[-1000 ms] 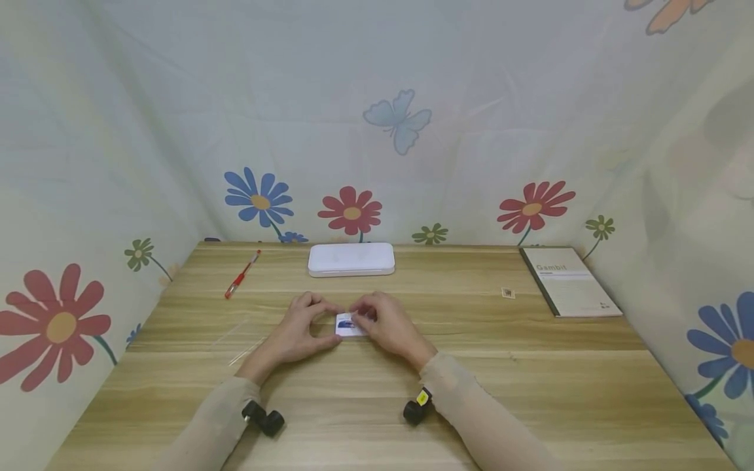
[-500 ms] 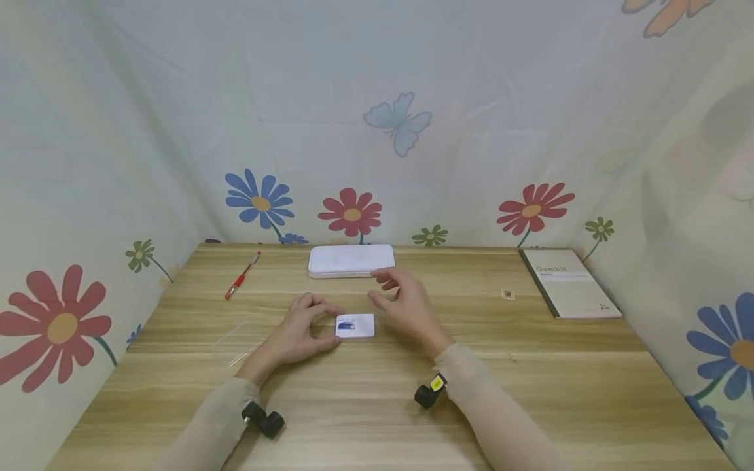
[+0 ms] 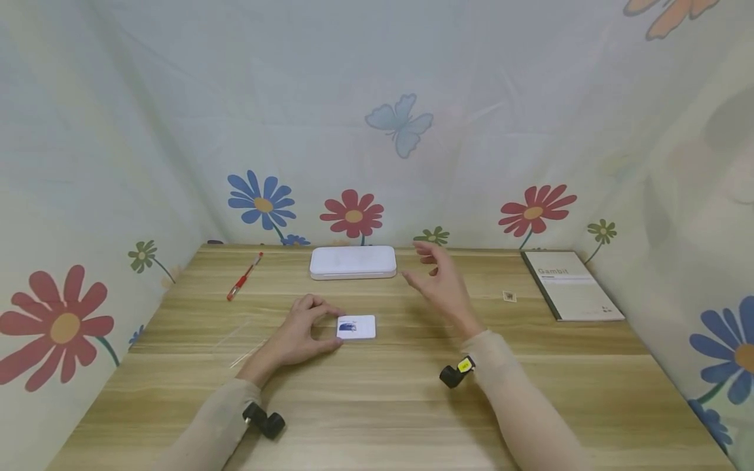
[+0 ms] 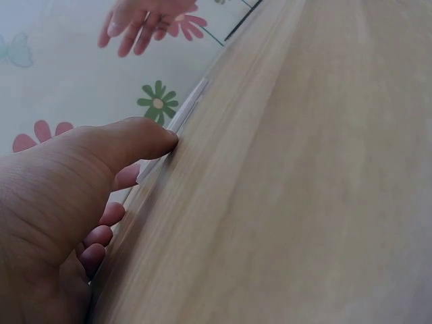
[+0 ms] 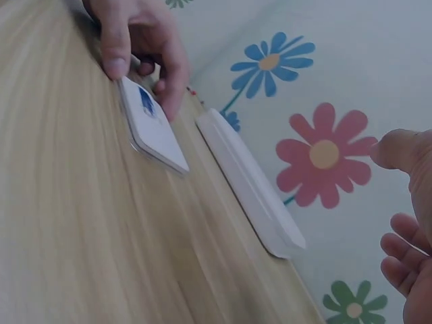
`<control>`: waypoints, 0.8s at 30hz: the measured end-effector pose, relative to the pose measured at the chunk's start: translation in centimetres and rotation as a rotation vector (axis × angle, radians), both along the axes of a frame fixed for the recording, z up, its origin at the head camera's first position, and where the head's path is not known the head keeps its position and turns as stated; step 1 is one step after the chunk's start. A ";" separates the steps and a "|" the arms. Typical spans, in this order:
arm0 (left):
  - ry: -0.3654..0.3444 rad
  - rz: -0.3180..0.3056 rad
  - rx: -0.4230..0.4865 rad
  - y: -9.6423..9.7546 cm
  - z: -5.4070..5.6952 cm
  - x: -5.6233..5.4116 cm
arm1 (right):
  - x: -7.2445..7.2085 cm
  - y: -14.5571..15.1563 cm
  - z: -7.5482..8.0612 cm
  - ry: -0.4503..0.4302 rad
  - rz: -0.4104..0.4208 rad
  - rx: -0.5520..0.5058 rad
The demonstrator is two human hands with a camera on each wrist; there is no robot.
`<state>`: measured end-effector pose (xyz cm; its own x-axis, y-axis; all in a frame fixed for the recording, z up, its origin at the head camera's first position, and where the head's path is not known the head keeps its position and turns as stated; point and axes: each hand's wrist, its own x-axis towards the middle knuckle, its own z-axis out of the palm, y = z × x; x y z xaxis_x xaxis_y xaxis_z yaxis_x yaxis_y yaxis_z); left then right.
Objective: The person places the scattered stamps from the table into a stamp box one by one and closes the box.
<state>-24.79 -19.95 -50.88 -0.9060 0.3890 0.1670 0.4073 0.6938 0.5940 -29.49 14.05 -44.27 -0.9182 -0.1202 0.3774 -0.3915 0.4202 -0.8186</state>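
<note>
My left hand rests on the table and pinches a small white card-like block by its left end, thumb at the near corner and index finger at the far one. The block lies flat, with rounded corners and a small blue picture near that end. In the right wrist view, a thin clear layer shows along the block's lower edge. My right hand is raised to the right of the white pencil case, fingers loosely bent and apart, holding nothing.
A red pen lies at the back left. Thin clear plastic lies beside the left forearm. At the right are a small stamp-like square and a notebook marked "Gambit". Flowered cloth hangs behind the table.
My right hand has let go of the white block and moved away, up and to the right. The left hand keeps its grip in the same place.
</note>
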 end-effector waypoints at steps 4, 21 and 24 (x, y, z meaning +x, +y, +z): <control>-0.005 0.002 -0.003 0.0 0.0 0.0 | -0.3 1.7 0.3 0.012 -0.019 -0.014; 0.001 0.005 -0.006 -0.1 -0.2 -0.1 | -0.9 8.4 0.9 0.046 -0.120 -0.016; 0.001 0.003 -0.006 -0.1 -0.2 -0.1 | -0.9 9.4 0.8 0.057 -0.139 -0.005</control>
